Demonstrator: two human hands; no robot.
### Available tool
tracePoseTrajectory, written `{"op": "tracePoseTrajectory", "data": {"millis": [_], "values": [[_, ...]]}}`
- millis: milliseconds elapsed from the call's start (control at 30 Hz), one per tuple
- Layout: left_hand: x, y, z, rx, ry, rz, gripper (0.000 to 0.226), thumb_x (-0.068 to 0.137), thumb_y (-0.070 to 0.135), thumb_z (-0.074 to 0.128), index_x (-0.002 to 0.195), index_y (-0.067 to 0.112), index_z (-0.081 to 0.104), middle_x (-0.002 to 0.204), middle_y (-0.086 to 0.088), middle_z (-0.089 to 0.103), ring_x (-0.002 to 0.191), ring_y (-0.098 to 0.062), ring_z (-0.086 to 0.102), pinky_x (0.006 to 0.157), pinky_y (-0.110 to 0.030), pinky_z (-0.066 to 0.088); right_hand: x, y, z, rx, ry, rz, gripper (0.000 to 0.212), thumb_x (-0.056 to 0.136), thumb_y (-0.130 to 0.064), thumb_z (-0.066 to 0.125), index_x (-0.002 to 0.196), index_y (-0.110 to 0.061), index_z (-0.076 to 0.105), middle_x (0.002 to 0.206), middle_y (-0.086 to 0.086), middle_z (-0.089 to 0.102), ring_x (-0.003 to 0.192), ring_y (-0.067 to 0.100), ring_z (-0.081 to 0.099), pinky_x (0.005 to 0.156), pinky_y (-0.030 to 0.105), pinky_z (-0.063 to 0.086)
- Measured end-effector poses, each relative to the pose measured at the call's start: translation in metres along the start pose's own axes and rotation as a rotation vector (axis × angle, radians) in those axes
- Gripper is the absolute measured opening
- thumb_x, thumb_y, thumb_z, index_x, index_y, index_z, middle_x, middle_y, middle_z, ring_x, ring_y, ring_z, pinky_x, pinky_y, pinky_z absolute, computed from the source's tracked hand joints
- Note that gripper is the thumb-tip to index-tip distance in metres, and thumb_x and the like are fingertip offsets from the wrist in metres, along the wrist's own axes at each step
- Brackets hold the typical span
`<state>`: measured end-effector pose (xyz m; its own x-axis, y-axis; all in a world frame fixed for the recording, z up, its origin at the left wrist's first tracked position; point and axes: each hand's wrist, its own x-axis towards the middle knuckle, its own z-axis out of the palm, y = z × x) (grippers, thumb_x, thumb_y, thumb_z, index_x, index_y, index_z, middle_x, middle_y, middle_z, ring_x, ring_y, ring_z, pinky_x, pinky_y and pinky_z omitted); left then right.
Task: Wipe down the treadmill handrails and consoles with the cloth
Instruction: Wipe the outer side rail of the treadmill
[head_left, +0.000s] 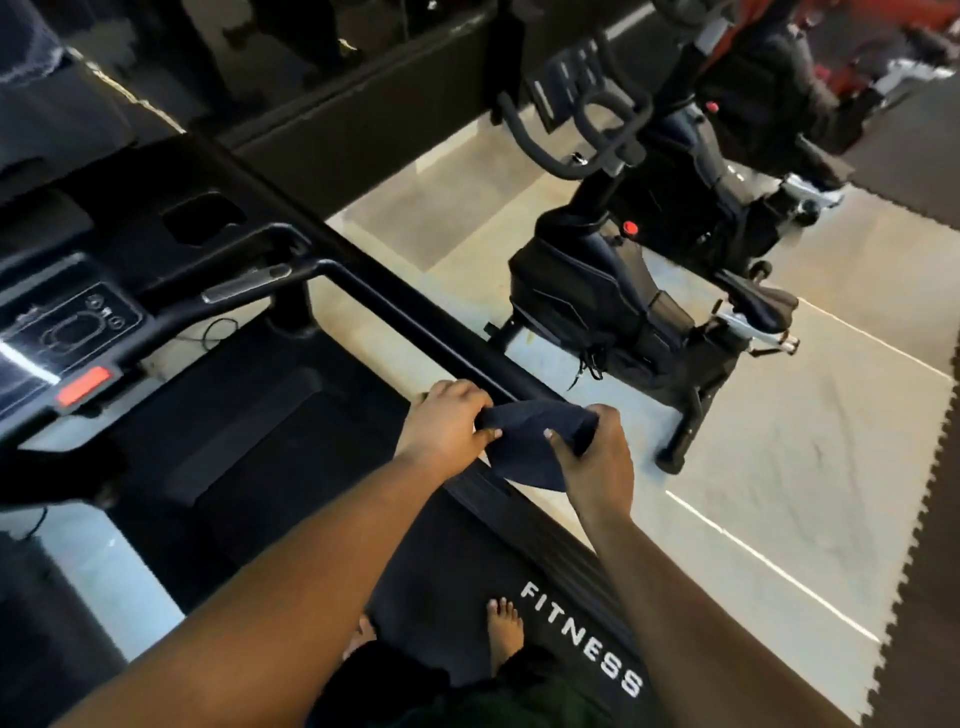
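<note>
A dark navy cloth (530, 441) is draped over the near end of the treadmill's black right handrail (415, 322). My left hand (447, 423) pinches the cloth's left edge and rests on the rail. My right hand (595, 457) grips the cloth's right side, and the loose part hangs below the rail. The console (67, 322) with its glossy panel and red stop key (83, 387) sits at the left. A shorter front grip with a silver sensor plate (244, 283) runs beside it.
I stand barefoot on the treadmill belt (452, 577), next to its side rail marked FITNESS (582, 636). A black exercise bike (639, 291) stands on the pale floor to the right. Dark interlocking mats (924, 519) border the far right. A dark wall runs along the back.
</note>
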<state>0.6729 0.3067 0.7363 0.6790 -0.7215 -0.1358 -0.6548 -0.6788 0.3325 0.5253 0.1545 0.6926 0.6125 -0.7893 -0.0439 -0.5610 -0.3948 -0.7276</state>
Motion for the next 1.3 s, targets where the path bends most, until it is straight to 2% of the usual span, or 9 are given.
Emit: {"op": "tracePoseTrajectory", "data": {"millis": [300, 433, 633, 767, 900, 1000, 1067, 1167, 1300], "values": [[0.077, -0.028, -0.008, 0.281, -0.051, 0.397, 0.043, 0.094, 0.059, 0.056, 0.125, 0.03, 0.061, 0.134, 0.004, 0.052, 0.132, -0.022, 0.043, 0.11, -0.049, 0.029, -0.012, -0.034, 0.057, -0.268, 0.476, 0.125, 0.061, 0.086, -0.032, 0.078, 0.135, -0.01, 0.051, 0.147, 0.016, 0.046, 0.137, 0.037, 0.043, 0.11, 0.064, 0.039], [0.097, -0.055, -0.008, 0.287, -0.076, 0.482, 0.036, 0.093, 0.05, 0.062, 0.123, 0.031, 0.059, 0.133, 0.003, 0.052, 0.13, -0.022, 0.043, 0.111, -0.049, 0.028, -0.021, -0.032, 0.101, -0.685, 0.176, -0.226, 0.073, 0.096, -0.048, 0.056, 0.158, -0.017, 0.034, 0.168, 0.015, 0.023, 0.158, 0.034, 0.014, 0.12, 0.07, 0.005], [0.108, -0.08, 0.007, 0.177, -0.077, 0.538, 0.027, 0.096, 0.04, 0.062, 0.12, 0.027, 0.059, 0.138, 0.003, 0.051, 0.136, -0.022, 0.041, 0.119, -0.058, 0.019, 0.012, -0.022, 0.112, -1.008, 0.056, -0.321, 0.092, 0.099, -0.036, 0.061, 0.164, -0.011, 0.0, 0.172, 0.014, 0.003, 0.159, 0.031, 0.001, 0.118, 0.073, 0.01], [0.108, -0.087, 0.006, -0.015, -0.084, 0.499, 0.03, 0.095, 0.041, 0.063, 0.123, 0.03, 0.062, 0.139, 0.008, 0.053, 0.14, -0.019, 0.038, 0.118, -0.054, 0.014, -0.003, -0.045, 0.12, -0.64, 0.226, -0.371, 0.072, 0.095, -0.021, 0.061, 0.16, -0.014, 0.028, 0.168, 0.019, 0.018, 0.158, 0.036, 0.01, 0.124, 0.066, 0.006], [0.103, -0.085, 0.005, -0.164, -0.048, 0.412, 0.032, 0.094, 0.048, 0.064, 0.122, 0.032, 0.064, 0.138, 0.012, 0.054, 0.14, -0.015, 0.036, 0.114, -0.05, 0.011, -0.039, -0.024, 0.112, -0.834, -0.023, -0.839, 0.044, 0.095, -0.02, 0.051, 0.138, -0.018, 0.058, 0.153, 0.014, 0.045, 0.15, 0.036, 0.031, 0.119, 0.069, 0.023], [0.104, -0.079, 0.004, -0.203, -0.034, 0.362, 0.033, 0.096, 0.05, 0.061, 0.123, 0.033, 0.065, 0.141, 0.012, 0.051, 0.143, -0.014, 0.033, 0.115, -0.05, 0.007, 0.01, -0.025, 0.1, -1.109, -0.099, -0.963, 0.051, 0.096, -0.024, 0.05, 0.146, -0.018, 0.053, 0.153, 0.011, 0.05, 0.15, 0.034, 0.031, 0.12, 0.069, 0.02], [0.105, -0.081, 0.007, -0.228, 0.014, 0.308, 0.035, 0.099, 0.051, 0.055, 0.129, 0.036, 0.063, 0.147, 0.011, 0.048, 0.145, -0.013, 0.031, 0.118, -0.053, 0.006, 0.043, -0.03, 0.094, -1.339, -0.186, -1.015, 0.062, 0.1, -0.026, 0.043, 0.16, -0.015, 0.032, 0.167, 0.009, 0.028, 0.157, 0.033, 0.013, 0.121, 0.073, 0.001], [0.104, -0.097, 0.011, -0.149, 0.015, 0.224, 0.052, 0.104, 0.054, 0.042, 0.152, 0.036, 0.041, 0.166, 0.006, 0.027, 0.156, -0.015, 0.015, 0.123, -0.06, -0.002, 0.047, -0.021, 0.079, -1.571, -0.25, -1.041, 0.072, 0.101, -0.026, 0.032, 0.164, -0.009, 0.001, 0.171, 0.011, -0.015, 0.157, 0.031, -0.017, 0.116, 0.073, -0.016], [0.099, -0.147, 0.018, 0.117, -0.027, 0.173, 0.069, 0.107, 0.055, 0.027, 0.164, 0.027, 0.001, 0.172, 0.001, -0.009, 0.158, -0.018, -0.012, 0.118, -0.072, -0.006, 0.033, -0.006, 0.046, -1.73, -0.462, -1.071, 0.068, 0.101, -0.024, 0.038, 0.163, -0.005, 0.016, 0.17, 0.017, -0.008, 0.159, 0.028, 0.004, 0.108, 0.077, -0.024]]}}
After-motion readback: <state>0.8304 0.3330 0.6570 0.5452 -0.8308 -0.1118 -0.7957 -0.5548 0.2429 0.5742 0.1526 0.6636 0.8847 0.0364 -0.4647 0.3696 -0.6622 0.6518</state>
